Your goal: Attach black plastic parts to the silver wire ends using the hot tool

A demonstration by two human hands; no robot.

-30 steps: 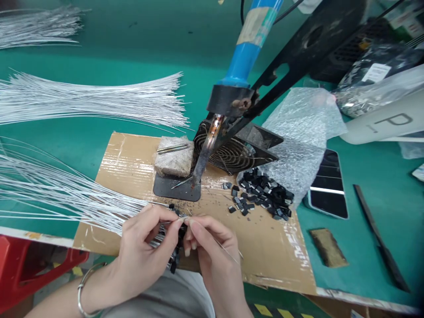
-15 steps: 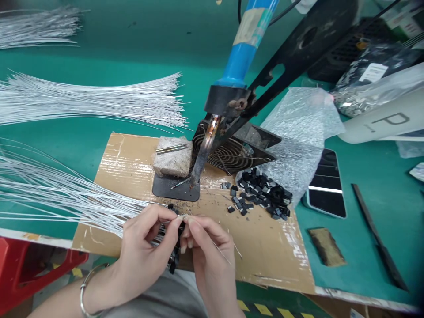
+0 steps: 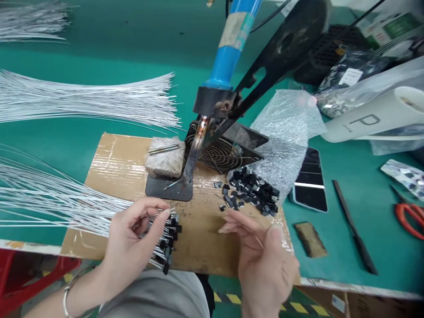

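My left hand (image 3: 141, 240) is closed, thumb and forefinger pinching the end of a thin white wire. Under it lies a bundle of white wires (image 3: 82, 201), with small black connectors (image 3: 167, 247) on the ends that stick out beside the hand. My right hand (image 3: 261, 256) is apart from the left, over the cardboard's right part, its fingers stretched leftward. A thin wire (image 3: 257, 240) shows across its fingers; how it is gripped is partly hidden. Just beyond the fingertips lies a pile of small black connectors (image 3: 255, 190).
A blue-handled soldering iron (image 3: 225, 66) hangs in a black stand, its tip over a dark pad (image 3: 159, 190) on the cardboard (image 3: 109, 163). Behind it stands a fan (image 3: 218, 154). Rightward lie a phone (image 3: 309, 181), a file-like tool (image 3: 354, 227) and red-handled scissors (image 3: 410, 216).
My hands were together at the wire end. The right hand has moved away rightward, near the connector pile; the left still pinches by the bundle. The view has shifted slightly right.
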